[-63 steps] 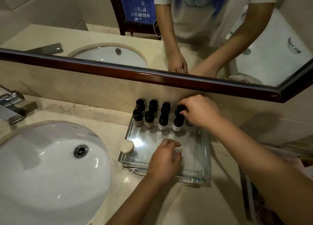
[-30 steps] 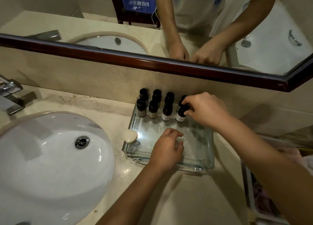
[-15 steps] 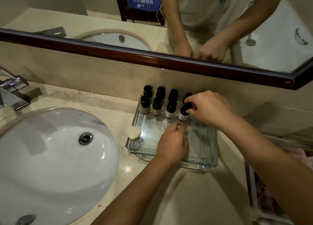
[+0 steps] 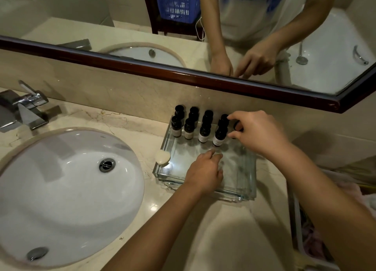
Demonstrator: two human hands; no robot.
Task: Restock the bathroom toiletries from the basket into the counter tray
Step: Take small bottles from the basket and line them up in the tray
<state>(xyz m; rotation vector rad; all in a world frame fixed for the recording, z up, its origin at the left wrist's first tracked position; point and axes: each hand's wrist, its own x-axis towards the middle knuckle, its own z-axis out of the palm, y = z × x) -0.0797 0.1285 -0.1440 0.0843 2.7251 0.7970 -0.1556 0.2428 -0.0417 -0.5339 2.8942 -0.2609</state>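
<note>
A clear glass tray (image 4: 247, 189) sits on the marble counter against the back wall. Several small dark bottles (image 4: 189, 128) with white labels stand in two rows along its far side. My right hand (image 4: 258, 132) is at the right end of the rows; its fingers curl round a dark bottle (image 4: 237, 126) that is mostly hidden, and the index finger touches a neighbouring cap. My left hand (image 4: 205, 171) rests flat on the tray floor, fingertips just short of the front-row bottle (image 4: 219, 137). A pale round soap (image 4: 162, 156) lies on the tray's left rim.
A white oval sink (image 4: 61, 189) fills the left, with a chrome tap (image 4: 26, 107) behind it. A dark-framed mirror (image 4: 203, 78) runs above the backsplash. A white basket (image 4: 298, 230) with pinkish items stands below the counter's right edge.
My left hand's fingers have uncurled and slid forward toward the front row of bottles. My right hand stays at the right end of the rows, shifting its fingers slightly.
</note>
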